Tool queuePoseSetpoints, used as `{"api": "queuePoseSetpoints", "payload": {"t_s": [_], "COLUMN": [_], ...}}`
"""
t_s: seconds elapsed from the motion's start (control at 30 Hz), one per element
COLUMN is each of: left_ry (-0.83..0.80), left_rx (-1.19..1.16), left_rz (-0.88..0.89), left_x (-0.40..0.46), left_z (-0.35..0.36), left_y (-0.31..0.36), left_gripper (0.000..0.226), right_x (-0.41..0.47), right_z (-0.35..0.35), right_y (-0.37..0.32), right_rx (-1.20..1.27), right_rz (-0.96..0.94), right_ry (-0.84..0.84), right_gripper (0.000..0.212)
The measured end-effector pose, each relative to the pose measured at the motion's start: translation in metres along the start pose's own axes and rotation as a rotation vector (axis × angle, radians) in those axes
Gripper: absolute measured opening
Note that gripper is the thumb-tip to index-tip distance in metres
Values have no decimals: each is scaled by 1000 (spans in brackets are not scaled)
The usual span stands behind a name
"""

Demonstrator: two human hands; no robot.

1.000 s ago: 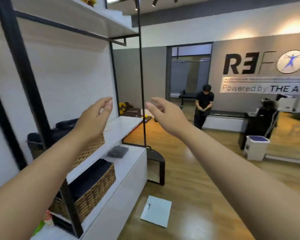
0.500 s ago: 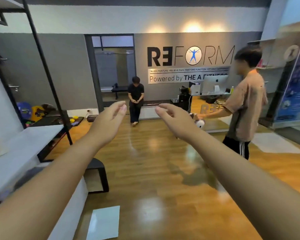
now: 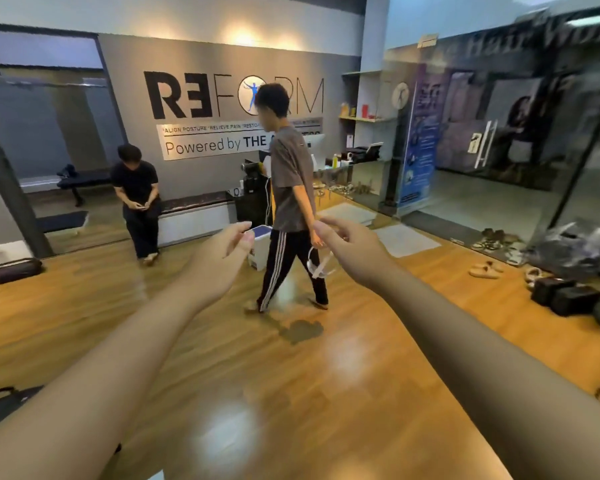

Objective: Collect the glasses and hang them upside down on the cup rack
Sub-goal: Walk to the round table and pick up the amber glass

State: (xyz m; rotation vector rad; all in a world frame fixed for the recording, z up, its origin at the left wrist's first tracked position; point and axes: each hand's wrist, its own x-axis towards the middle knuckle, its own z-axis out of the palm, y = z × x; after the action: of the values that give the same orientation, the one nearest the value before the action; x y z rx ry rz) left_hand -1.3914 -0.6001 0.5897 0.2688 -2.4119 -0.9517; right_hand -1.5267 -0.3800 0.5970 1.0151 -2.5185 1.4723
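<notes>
Glasses and cup rack: neither can be made out in the head view, which faces a room with a glossy wooden plank floor (image 3: pixel 222 358). Both bare forearms reach forward above the floor. Left hand (image 3: pixel 219 258): empty, fingers loosely curled, thumb and forefinger narrowly apart. Right hand (image 3: pixel 352 247): empty, fingers half curled toward the left hand, the two hands near each other but apart. Beyond them, a person in a grey-brown T-shirt and striped black trousers (image 3: pixel 288 202) stands mid-stride, a white looped object (image 3: pixel 317 263) hanging below that person's hand. A person in black clothing (image 3: pixel 137 199) sits on a low white bench (image 3: pixel 194 220) against the grey wall lettered REFORM (image 3: pixel 184 95).
</notes>
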Motion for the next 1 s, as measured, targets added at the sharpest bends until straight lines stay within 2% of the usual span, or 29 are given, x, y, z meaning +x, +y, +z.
{"api": "queuePoseSetpoints", "payload": {"t_s": [0.23,0.4,0.53,0.73,0.87,1.0], "left_ry": [-168,-275,-370,-417,-445,-496], "left_rx": [-56,-81,-113,-125,-178,-230], "left_rz": [146,281,358,475,490,500], "left_x": [75,123,167,266,331,382], "left_z": [37,96,153,246,302,362], "left_y": [-7,7,27,68,94,114], "left_gripper": [46,48,48,48,48,47], "right_x": [-10,-9,2,58,105,144], "right_z": [-21,-45,-71,-135,-178,-215], "right_y": [31,76,119,188,225,264], "right_rx": [-100,-122,-137,-187,-222,-274], "right_rz": [152,252,316,412,434,465], "right_ry": [192,381,472,550,586,632], "right_gripper": [63,68,71,70,79,72]}}
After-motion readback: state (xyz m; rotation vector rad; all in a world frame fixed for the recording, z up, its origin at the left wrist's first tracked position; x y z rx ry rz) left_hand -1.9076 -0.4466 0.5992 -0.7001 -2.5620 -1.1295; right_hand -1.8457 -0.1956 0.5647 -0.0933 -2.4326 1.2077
